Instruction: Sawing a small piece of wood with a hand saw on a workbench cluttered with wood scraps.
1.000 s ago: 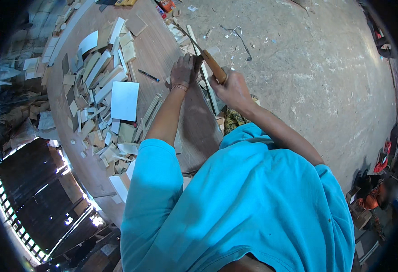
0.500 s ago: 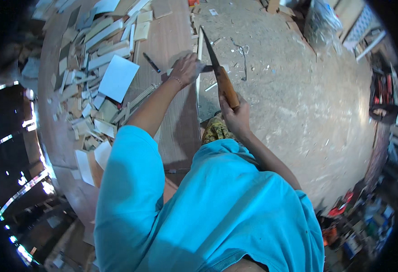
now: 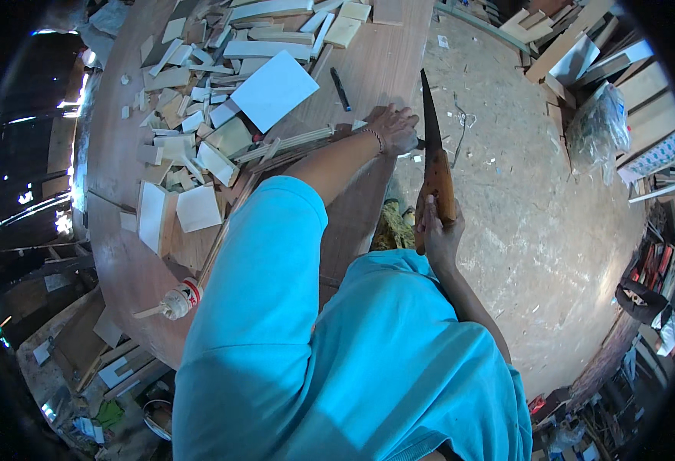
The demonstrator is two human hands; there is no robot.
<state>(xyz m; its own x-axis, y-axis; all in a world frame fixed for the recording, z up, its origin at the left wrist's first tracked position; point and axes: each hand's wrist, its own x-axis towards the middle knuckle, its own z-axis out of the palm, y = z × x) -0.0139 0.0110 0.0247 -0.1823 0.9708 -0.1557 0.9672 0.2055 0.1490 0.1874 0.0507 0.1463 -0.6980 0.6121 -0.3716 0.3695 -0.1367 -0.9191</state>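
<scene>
The right hand [image 3: 441,230] clenches the handle of the saw [image 3: 440,188], blade toward twelve o'clock. The left hand [image 3: 394,129] lies at the table [image 3: 353,206] edge; whether its fingers grasp anything, I cannot tell. From it: marker [image 3: 340,88] at ten, thin sticks [image 3: 303,140] crowding the forearm at nine, offcuts [image 3: 230,137] beyond, bottle [image 3: 181,299] at eight.

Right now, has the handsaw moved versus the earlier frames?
Yes: toward the person's body. Judged against the black pen lying on the table, the handsaw in the right hand sits farther back.
</scene>
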